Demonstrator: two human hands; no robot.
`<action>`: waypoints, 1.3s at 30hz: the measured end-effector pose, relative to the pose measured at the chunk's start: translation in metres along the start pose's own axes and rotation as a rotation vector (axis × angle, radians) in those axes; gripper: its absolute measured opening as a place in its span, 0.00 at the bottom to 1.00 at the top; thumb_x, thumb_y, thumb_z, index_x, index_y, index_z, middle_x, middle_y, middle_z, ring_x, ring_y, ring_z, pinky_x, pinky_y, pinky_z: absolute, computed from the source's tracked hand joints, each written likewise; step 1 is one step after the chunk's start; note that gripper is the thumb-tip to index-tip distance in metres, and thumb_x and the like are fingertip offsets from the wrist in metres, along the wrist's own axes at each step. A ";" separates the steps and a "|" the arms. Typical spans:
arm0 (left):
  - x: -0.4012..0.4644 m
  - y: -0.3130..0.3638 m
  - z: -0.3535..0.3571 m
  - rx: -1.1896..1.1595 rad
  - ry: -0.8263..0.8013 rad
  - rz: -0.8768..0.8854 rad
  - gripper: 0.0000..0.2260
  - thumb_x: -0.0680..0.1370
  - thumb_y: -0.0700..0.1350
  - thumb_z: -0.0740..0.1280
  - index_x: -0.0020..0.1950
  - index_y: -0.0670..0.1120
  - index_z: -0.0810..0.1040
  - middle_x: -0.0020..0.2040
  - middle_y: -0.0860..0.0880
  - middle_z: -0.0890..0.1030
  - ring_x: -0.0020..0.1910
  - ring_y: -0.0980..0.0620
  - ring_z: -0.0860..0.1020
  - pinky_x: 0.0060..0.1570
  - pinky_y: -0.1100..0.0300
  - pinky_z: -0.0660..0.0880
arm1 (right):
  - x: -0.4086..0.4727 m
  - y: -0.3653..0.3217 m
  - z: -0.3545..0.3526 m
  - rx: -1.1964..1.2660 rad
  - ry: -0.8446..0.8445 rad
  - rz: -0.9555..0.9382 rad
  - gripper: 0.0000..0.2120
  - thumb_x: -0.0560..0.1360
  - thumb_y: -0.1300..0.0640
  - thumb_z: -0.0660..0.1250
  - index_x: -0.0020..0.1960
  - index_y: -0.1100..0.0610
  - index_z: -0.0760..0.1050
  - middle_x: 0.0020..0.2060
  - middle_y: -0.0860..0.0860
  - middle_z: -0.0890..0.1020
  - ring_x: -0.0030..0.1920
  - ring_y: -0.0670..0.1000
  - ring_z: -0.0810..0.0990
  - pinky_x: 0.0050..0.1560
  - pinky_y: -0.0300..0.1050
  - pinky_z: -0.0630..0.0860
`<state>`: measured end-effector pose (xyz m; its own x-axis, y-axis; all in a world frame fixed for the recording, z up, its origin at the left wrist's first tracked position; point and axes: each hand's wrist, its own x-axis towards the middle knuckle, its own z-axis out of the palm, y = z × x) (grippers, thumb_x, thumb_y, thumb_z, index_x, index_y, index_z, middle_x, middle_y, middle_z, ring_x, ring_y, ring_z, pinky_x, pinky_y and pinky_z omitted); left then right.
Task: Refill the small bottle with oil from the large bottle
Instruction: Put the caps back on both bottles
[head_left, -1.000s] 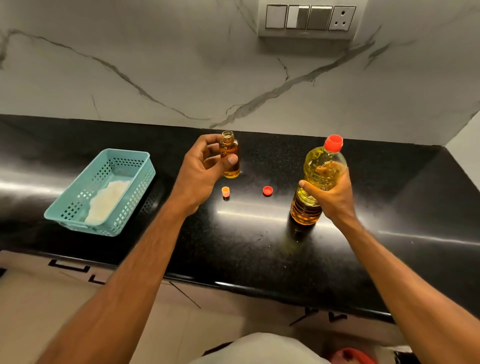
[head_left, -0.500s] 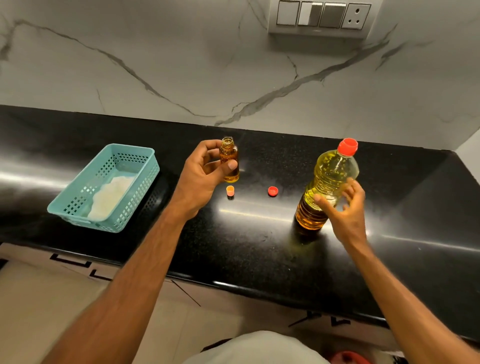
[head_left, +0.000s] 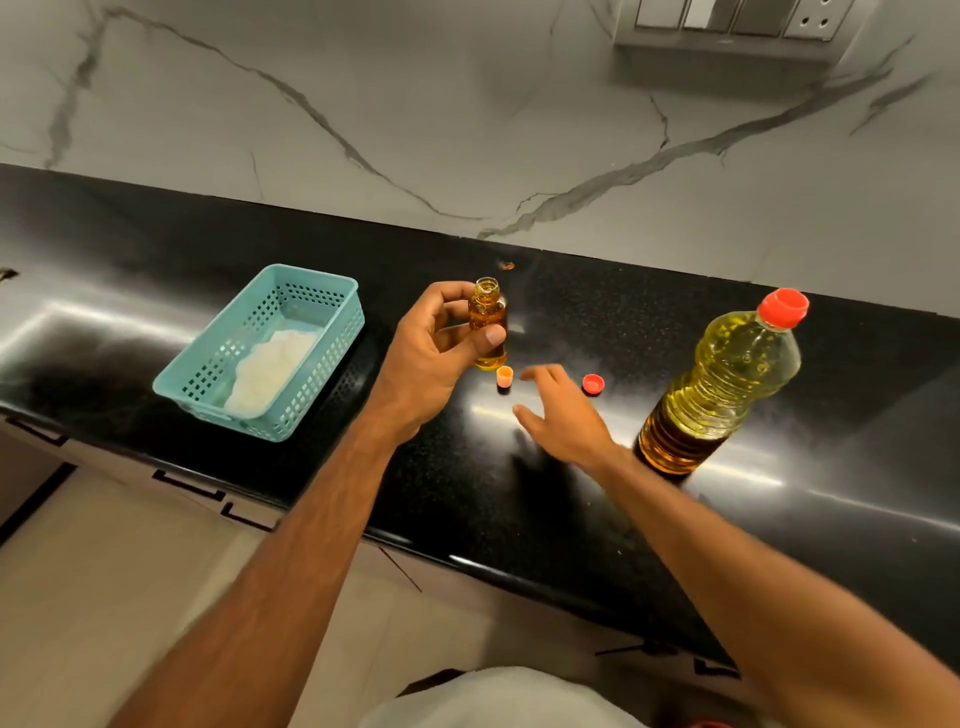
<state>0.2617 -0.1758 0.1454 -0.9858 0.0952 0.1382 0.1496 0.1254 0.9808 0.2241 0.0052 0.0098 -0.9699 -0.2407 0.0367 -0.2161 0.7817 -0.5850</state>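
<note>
- My right hand (head_left: 563, 415) has let go of the large bottle (head_left: 719, 387). A second ago its fingers were wrapped round the bottle's middle; half a second ago they were just peeling off; now they are straight and spread, holding nothing.
- That hand has moved left, away from the bottle, and now hovers over the counter (head_left: 519, 499) between the small orange plug (head_left: 504, 375) and the red cap (head_left: 592, 384), just near of them.
- The large bottle, tilted in my grip a second ago, now stands on its own on the counter.
</note>
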 end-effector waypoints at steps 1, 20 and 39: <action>-0.001 -0.001 -0.001 -0.002 0.005 0.000 0.17 0.75 0.41 0.70 0.62 0.46 0.72 0.54 0.50 0.80 0.55 0.55 0.81 0.53 0.54 0.81 | 0.018 -0.002 0.001 -0.067 -0.044 -0.016 0.23 0.77 0.53 0.66 0.70 0.53 0.66 0.68 0.53 0.69 0.64 0.54 0.73 0.61 0.49 0.73; -0.001 -0.008 -0.022 0.035 0.057 -0.016 0.18 0.74 0.44 0.72 0.61 0.49 0.73 0.55 0.48 0.80 0.54 0.56 0.81 0.55 0.55 0.80 | 0.032 -0.047 -0.019 0.441 -0.121 0.159 0.13 0.77 0.62 0.63 0.59 0.56 0.80 0.49 0.54 0.82 0.51 0.54 0.83 0.56 0.55 0.79; -0.008 0.031 -0.015 0.038 -0.031 0.126 0.12 0.76 0.42 0.69 0.57 0.52 0.72 0.51 0.53 0.81 0.51 0.59 0.81 0.47 0.65 0.79 | -0.002 -0.150 -0.180 0.509 0.013 -0.462 0.11 0.72 0.63 0.73 0.53 0.56 0.77 0.53 0.52 0.83 0.53 0.49 0.84 0.55 0.43 0.80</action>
<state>0.2734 -0.1878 0.1767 -0.9564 0.1425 0.2549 0.2752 0.1475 0.9500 0.2378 -0.0082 0.2432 -0.7927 -0.4751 0.3820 -0.5315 0.2317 -0.8148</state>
